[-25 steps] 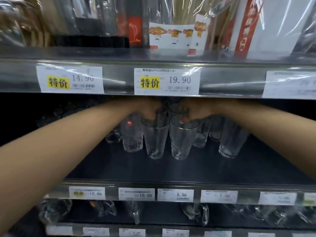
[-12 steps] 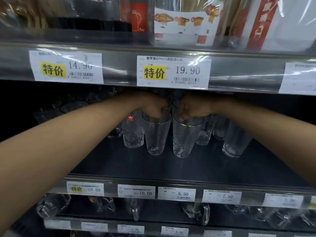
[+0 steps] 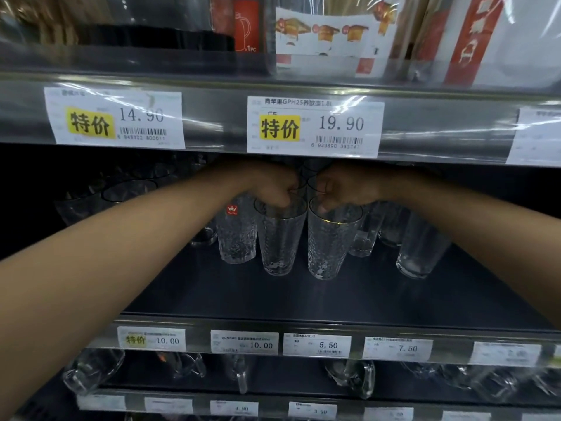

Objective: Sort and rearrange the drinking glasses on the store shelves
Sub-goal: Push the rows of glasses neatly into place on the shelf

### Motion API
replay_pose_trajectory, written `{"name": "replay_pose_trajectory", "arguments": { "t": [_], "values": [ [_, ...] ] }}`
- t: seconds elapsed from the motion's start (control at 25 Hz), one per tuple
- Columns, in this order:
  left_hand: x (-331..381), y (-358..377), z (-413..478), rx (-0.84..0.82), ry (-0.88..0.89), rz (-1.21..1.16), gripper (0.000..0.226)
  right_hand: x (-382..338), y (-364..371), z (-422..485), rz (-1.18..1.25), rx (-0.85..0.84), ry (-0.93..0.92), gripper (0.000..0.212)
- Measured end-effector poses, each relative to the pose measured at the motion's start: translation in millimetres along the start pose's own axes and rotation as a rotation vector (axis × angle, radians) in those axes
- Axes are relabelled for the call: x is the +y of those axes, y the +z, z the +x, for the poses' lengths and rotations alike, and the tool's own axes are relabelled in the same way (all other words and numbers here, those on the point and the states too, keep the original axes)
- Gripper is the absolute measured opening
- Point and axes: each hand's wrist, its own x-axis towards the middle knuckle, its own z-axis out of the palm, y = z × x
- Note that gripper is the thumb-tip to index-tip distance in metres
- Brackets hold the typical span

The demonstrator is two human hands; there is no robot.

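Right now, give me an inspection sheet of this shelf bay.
Surface: dark middle shelf, dim toward the back.
Job's things: left textured glass and gold-rimmed glass side by side; red-stickered glass left of them; plain glass to the right.
Clutter: nothing seen.
Grippers: left hand pinches the left textured glass's rim; right hand pinches the gold-rimmed glass's rim.
Cables: nothing seen.
Surroundings: 14.90 tag and 19.90 tag above; boxed goods on top shelf; glass mugs below.

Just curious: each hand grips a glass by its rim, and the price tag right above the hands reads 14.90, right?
No: the head view shows the price tag above the left hand and right hand reading 19.90, not 14.90. The rest holds.
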Motion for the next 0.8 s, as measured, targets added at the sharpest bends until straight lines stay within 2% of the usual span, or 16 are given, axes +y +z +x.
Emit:
{"name": "replay_pose_trajectory", "arguments": {
  "t": [0.2,0.68,0.8],
  "values": [
    [1.1,1.6,2.0,-0.003,-0.012,-0.007,0.008,2.4,1.6,-0.6,0.015,0.014,-0.024,0.028],
    [3.0,3.2,-0.8,0.008,-0.036,-0.032,0.009,6.1,3.8,1.3,-0.006,0.033,-0.024,0.03],
    [4.6,3.3,-3.2,0.009,-0.039,-0.041,0.011,7.0,2.6,1.3,0.108,0.021,0.003,0.036]
  ]
}}
